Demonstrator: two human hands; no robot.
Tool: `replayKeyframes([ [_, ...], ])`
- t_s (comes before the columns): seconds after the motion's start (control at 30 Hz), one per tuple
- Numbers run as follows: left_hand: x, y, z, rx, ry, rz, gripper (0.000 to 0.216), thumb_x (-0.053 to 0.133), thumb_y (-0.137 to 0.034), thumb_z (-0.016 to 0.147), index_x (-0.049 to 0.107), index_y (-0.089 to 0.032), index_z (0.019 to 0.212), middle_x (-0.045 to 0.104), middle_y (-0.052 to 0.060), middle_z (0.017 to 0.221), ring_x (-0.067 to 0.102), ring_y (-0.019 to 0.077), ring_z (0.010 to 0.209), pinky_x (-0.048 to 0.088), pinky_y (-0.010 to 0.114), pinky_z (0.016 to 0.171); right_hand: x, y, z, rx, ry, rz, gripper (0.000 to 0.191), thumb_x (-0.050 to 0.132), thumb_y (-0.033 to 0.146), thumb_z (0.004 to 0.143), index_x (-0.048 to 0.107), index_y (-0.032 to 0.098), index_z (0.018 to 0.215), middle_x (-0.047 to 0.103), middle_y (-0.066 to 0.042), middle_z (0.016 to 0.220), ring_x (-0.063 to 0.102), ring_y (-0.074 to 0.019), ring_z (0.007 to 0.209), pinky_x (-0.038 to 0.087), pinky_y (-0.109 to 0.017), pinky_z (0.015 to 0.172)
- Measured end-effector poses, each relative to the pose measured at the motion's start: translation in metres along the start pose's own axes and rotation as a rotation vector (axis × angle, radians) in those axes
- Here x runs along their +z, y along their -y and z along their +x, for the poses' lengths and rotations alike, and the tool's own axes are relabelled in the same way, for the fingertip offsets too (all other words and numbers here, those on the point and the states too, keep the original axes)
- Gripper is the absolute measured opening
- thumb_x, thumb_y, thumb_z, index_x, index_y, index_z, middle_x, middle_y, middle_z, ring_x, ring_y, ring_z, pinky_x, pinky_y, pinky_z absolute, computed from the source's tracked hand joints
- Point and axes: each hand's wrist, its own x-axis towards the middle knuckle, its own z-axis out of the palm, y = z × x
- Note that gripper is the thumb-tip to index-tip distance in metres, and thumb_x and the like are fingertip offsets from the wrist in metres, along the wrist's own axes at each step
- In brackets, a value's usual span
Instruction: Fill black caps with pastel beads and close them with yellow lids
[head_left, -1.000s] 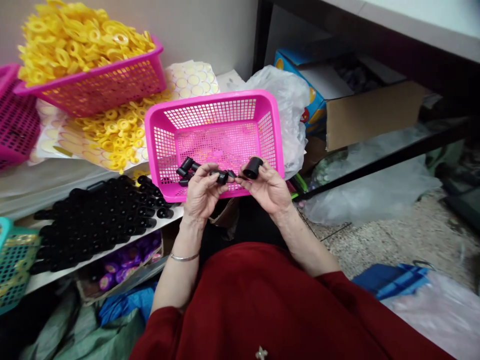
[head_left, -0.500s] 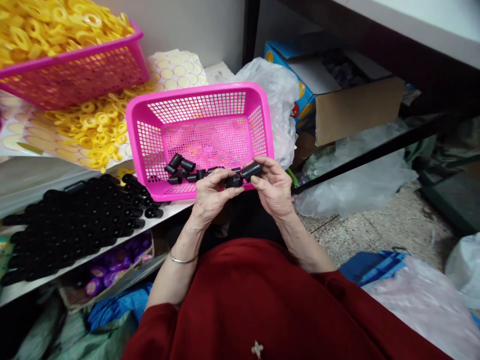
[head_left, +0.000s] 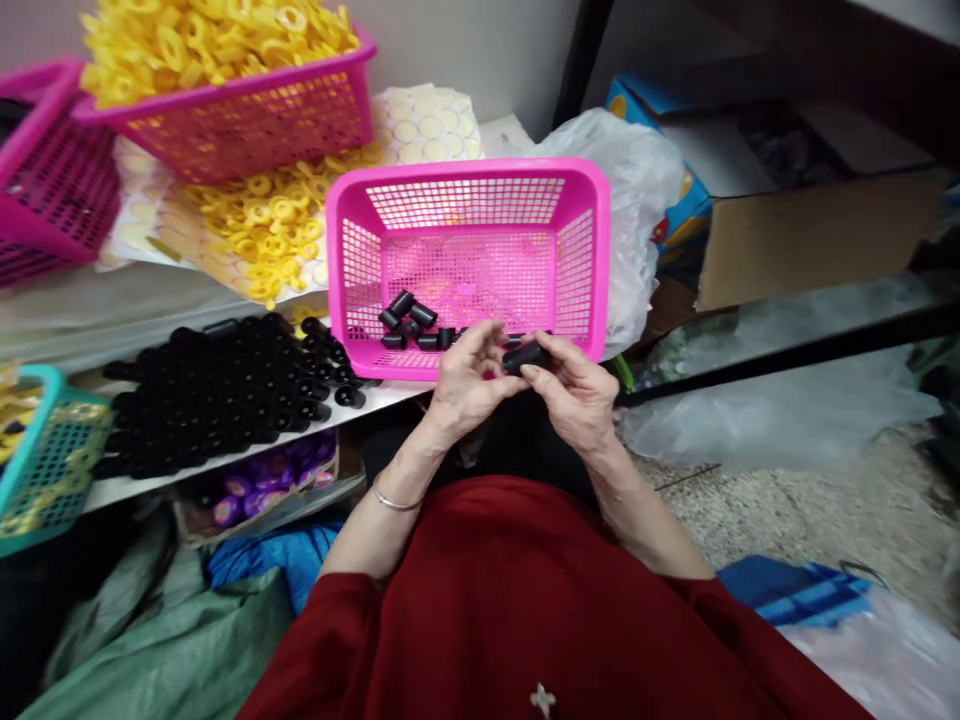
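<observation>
Just over the near rim of a pink basket point(head_left: 469, 372), I hold a short black plastic tube point(head_left: 526, 357) level between both hands. My right hand point(head_left: 577, 392) pinches its right part between thumb and fingers. Curled about its left end are the thumb and fingers of my left hand point(head_left: 472, 388), which hide part of that end. Several loose black tube pieces point(head_left: 423, 316) lie inside the basket along its near side. A dense group of black tubes point(head_left: 217, 390) stands to the left on the shelf.
A pink basket point(head_left: 247, 125) heaped with yellow ring pieces stands behind left, with more yellow pieces point(head_left: 277, 225) spilled before it. A teal basket point(head_left: 52, 460) is far left. Behind right are a clear plastic bag point(head_left: 622, 210) and an open cardboard box point(head_left: 810, 235). Purple items point(head_left: 259, 490) sit below.
The black piece in my left hand and the tube in my right, both visible before, now appear as one tube between my hands. The view has swung left, showing the teal basket.
</observation>
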Motion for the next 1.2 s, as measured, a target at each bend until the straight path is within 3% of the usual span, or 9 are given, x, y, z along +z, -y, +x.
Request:
replayKeyframes([
  [0.2, -0.011, -0.005, -0.018, 0.269, -0.114, 0.428, 0.032, 0.072, -0.036, 0.075, 0.067, -0.019, 0.101, 0.068, 0.009, 0.101, 0.063, 0.0192, 0.092, 0.053, 0.032, 0.078, 0.021, 0.007, -0.002, 0.109, -0.026, 0.121, 0.033, 0.079, 0.028, 0.067, 0.071, 0.029, 0.099, 0.072, -0.001, 0.098, 0.067, -0.0198, 0.09, 0.053, -0.042, 0.093],
  [0.4, -0.028, -0.011, -0.053, 0.467, -0.305, 0.724, 0.033, 0.074, -0.038, 0.075, 0.068, -0.02, 0.102, 0.071, 0.008, 0.093, 0.065, 0.0204, 0.086, 0.052, 0.036, 0.08, 0.048, 0.013, -0.016, 0.455, 0.232, 0.404, 0.02, 0.073, 0.042, 0.073, 0.067, 0.023, 0.073, 0.065, 0.002, 0.068, 0.059, -0.0102, 0.059, 0.054, -0.025, 0.059],
  [0.47, -0.042, -0.009, -0.07, 0.527, -0.387, 0.829, 0.034, 0.073, -0.031, 0.076, 0.066, -0.019, 0.107, 0.071, 0.008, 0.093, 0.065, 0.0193, 0.086, 0.052, 0.033, 0.078, 0.05, 0.01, -0.022, 0.428, 0.356, 0.268, 0.025, 0.066, 0.045, 0.079, 0.067, 0.021, 0.076, 0.063, 0.001, 0.064, 0.056, -0.0102, 0.054, 0.051, -0.025, 0.053],
  [0.53, -0.063, -0.003, -0.088, 0.494, -0.506, 0.942, 0.036, 0.073, -0.024, 0.075, 0.064, -0.017, 0.109, 0.07, 0.008, 0.092, 0.065, 0.018, 0.084, 0.052, 0.03, 0.076, 0.049, 0.006, -0.022, 0.261, 0.367, 0.06, 0.024, 0.064, 0.043, 0.082, 0.068, 0.02, 0.088, 0.065, 0.0, 0.07, 0.057, -0.0115, 0.057, 0.05, -0.026, 0.054],
  [0.63, -0.098, 0.013, -0.109, 0.283, -0.734, 1.07, 0.032, 0.072, -0.028, 0.075, 0.065, -0.014, 0.102, 0.068, 0.006, 0.083, 0.062, 0.0142, 0.069, 0.05, 0.026, 0.065, 0.044, 0.003, -0.007, -0.099, 0.263, -0.294, 0.018, 0.059, 0.033, 0.085, 0.065, 0.02, 0.094, 0.066, -0.003, 0.079, 0.058, -0.0139, 0.066, 0.051, -0.03, 0.064],
  [0.73, -0.125, 0.032, -0.119, 0.11, -0.834, 1.138, 0.027, 0.069, -0.033, 0.077, 0.067, -0.012, 0.094, 0.066, 0.005, 0.076, 0.058, 0.0121, 0.061, 0.048, 0.024, 0.059, 0.043, 0.004, 0.02, -0.276, 0.31, -0.715, 0.018, 0.048, 0.023, 0.088, 0.064, 0.017, 0.089, 0.065, -0.009, 0.086, 0.057, -0.0192, 0.08, 0.048, -0.035, 0.076],
  [0.83, -0.137, 0.047, -0.121, 0.062, -0.845, 1.189, 0.03, 0.068, -0.037, 0.078, 0.067, -0.012, 0.094, 0.066, 0.006, 0.075, 0.058, 0.0127, 0.062, 0.048, 0.025, 0.062, 0.051, 0.01, 0.047, -0.259, 0.533, -1.089, 0.02, 0.044, 0.016, 0.085, 0.064, 0.015, 0.089, 0.064, -0.012, 0.095, 0.053, -0.0242, 0.091, 0.043, -0.035, 0.077],
  [0.97, -0.143, 0.062, -0.118, 0.092, -0.849, 1.221, 0.037, 0.068, -0.04, 0.078, 0.067, -0.01, 0.099, 0.067, 0.009, 0.078, 0.06, 0.0144, 0.065, 0.049, 0.026, 0.063, 0.068, 0.017, 0.068, -0.178, 0.861, -1.28, 0.03, 0.045, 0.01, 0.078, 0.063, 0.014, 0.101, 0.063, -0.011, 0.098, 0.051, -0.025, 0.093, 0.039, -0.034, 0.072],
  [1.2, -0.147, 0.079, -0.108, 0.06, -0.85, 1.222, 0.033, 0.059, -0.039, 0.086, 0.069, -0.012, 0.103, 0.066, 0.015, 0.099, 0.065, 0.0203, 0.089, 0.051, 0.03, 0.08, 0.072, 0.007, 0.076, -0.253, 0.924, -1.318, 0.03, 0.045, 0.012, 0.078, 0.061, 0.01, 0.103, 0.06, -0.015, 0.102, 0.051, -0.0262, 0.095, 0.037, -0.036, 0.077],
])
